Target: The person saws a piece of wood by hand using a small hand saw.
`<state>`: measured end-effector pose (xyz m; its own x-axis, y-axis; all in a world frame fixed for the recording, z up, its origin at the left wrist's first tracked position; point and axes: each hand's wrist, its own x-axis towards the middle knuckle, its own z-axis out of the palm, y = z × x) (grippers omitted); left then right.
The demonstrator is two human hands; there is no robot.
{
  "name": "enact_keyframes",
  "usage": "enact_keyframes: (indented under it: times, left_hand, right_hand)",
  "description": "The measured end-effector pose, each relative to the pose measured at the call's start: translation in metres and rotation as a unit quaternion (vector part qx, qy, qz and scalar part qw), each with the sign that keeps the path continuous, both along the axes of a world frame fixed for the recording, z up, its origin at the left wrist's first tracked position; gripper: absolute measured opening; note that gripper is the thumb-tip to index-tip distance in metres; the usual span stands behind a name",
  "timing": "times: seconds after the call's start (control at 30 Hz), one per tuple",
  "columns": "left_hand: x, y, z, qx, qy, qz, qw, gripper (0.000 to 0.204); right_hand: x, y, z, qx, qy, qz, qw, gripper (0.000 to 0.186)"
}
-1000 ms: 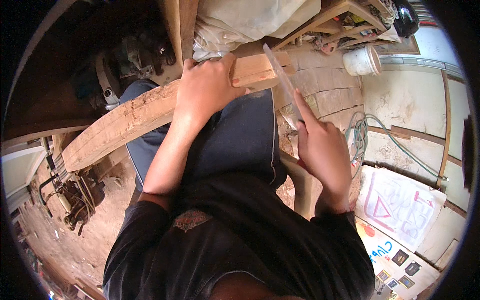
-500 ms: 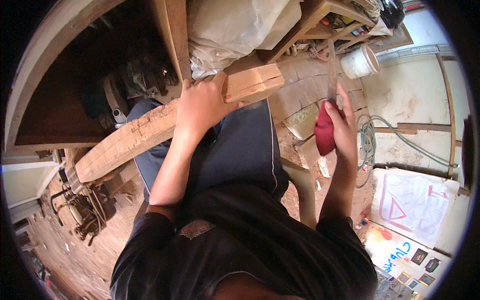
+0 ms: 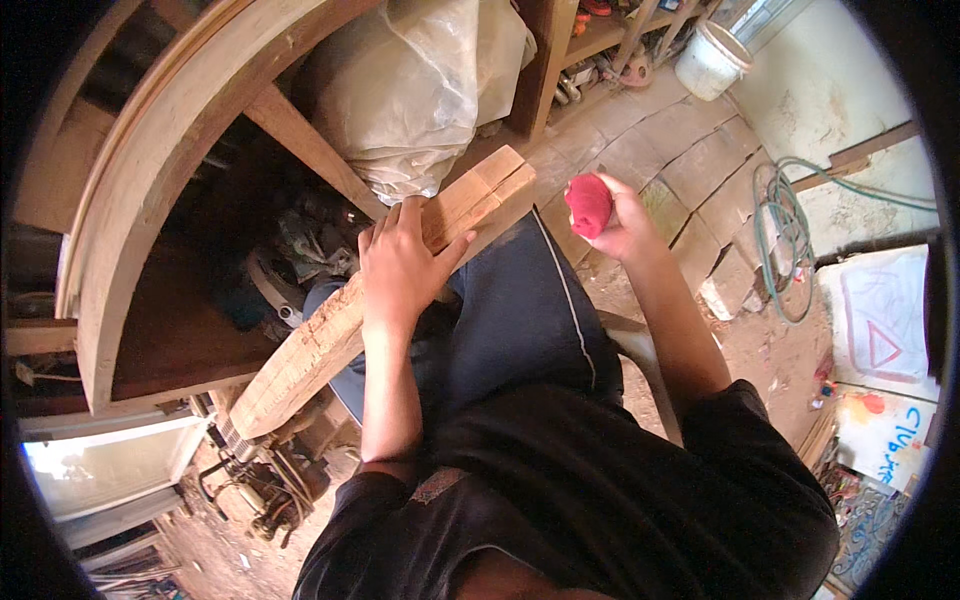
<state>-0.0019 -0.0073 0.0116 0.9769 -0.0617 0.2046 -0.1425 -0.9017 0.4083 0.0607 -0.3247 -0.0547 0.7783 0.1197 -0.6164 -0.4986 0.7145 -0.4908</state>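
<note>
A thick, slightly curved wooden beam [image 3: 300, 372] lies slanting across my lap, its squared end up and to the right. My left hand [image 3: 398, 265] is closed over its middle, fingers across the far side and thumb along the near side. Apart from the beam's squared end, my right hand [image 3: 630, 228] is closed round the red cloth-wrapped handle [image 3: 590, 205] of a tool. That handle faces me nearly end-on, and the tool's long narrow shaft cannot be made out now.
A large curved wooden frame [image 3: 108, 300] stands at left. Behind the beam is a filled plastic sack [image 3: 400, 100]. A white bucket [image 3: 710, 62] and a coiled green hose [image 3: 785, 240] are at right. Near the beam's lower end stands a metal machine [image 3: 262, 492].
My right hand has come left toward the beam's squared end and turned, so the tool's shaft no longer shows. The view has shifted; my left hand keeps its hold on the beam.
</note>
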Motion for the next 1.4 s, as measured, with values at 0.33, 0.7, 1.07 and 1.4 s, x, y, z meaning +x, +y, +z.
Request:
enact_keyframes:
  times: [0.33,0.7,1.07,1.4]
  left_hand:
    - [-0.032,-0.029,0.001,-0.162,-0.235,-0.019,0.958,0.023]
    - [-0.056,-0.118,-0.098,-0.181,0.008,-0.379,0.908,0.024]
    - [-0.048,-0.170,-0.113,0.069,0.074,-0.451,0.887,0.039]
    - [-0.040,-0.203,-0.113,0.199,0.219,-0.461,0.837,0.049]
  right_hand:
    - [0.004,0.031,-0.017,-0.024,-0.010,-0.086,0.996,0.022]
    - [0.017,-0.001,-0.037,-0.071,-0.078,-0.128,0.986,0.033]
    - [0.017,0.007,-0.026,-0.067,-0.045,-0.156,0.985,0.030]
    - [0.013,0.014,-0.014,-0.036,-0.033,-0.118,0.992,0.029]
